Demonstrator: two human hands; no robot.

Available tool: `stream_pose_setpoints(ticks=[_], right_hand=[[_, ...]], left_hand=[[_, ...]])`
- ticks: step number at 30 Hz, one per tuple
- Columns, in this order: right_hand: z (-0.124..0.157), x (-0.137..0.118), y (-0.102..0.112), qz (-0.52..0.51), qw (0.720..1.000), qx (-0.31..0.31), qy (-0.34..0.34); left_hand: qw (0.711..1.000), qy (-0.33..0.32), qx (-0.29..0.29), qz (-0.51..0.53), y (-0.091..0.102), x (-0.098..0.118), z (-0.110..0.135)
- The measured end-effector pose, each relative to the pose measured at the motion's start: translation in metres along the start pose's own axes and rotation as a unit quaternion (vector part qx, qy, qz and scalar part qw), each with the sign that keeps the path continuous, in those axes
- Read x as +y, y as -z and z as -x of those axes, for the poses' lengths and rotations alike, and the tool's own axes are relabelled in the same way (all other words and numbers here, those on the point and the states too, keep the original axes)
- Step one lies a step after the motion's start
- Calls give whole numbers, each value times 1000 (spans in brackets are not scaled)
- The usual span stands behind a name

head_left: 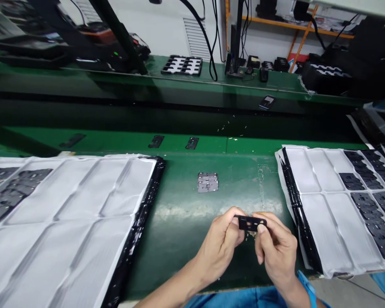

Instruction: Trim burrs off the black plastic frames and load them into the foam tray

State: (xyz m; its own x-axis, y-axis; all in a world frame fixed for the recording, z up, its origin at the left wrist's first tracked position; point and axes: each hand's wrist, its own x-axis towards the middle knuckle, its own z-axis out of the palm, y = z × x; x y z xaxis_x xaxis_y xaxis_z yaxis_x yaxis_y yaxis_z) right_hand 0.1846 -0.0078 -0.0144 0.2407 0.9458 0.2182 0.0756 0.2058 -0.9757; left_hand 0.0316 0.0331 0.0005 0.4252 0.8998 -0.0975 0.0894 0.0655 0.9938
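The single view looks from the person's head, forward and down over a green bench (176, 248). Nearest are the left hand (220, 239) at 5 o'clock and the right hand (279, 248) between 4 and 5. White-lined trays spread close by at 8 (80, 188) and nearly 4 (327, 226); an orange shelf (276, 23) stands far off toward 1.

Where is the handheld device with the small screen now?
In the head view, the handheld device lies in the upper part, right of centre, on the dark strip before the green ledge, well beyond the right hand.
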Motion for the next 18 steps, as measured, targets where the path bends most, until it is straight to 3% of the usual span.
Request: stream_pose_setpoints(ticks=[6,10,11,13,16,18], right_hand=[[-2,-2,0,-6,1000,-2,-9],[-5,-2,2,-17,1000,11,-22],[-5,-2,2,-17,999,13,-28],[-6,-4,1,-16,999,14,-39],[-6,-7,-3,-20,999,17,-37],[-5,-9,-7,-16,999,26,-26]], left_hand=[[1000,-12,-4,-5,2,4,0],[999,-22,-39,-26,11,10,1],[998,-32,-36,-43,13,11,1],[991,-84,30,-104,16,11,1],[927,-240,166,-236,13,11,-2],[876,-331,184,-300,7,13,-4]])
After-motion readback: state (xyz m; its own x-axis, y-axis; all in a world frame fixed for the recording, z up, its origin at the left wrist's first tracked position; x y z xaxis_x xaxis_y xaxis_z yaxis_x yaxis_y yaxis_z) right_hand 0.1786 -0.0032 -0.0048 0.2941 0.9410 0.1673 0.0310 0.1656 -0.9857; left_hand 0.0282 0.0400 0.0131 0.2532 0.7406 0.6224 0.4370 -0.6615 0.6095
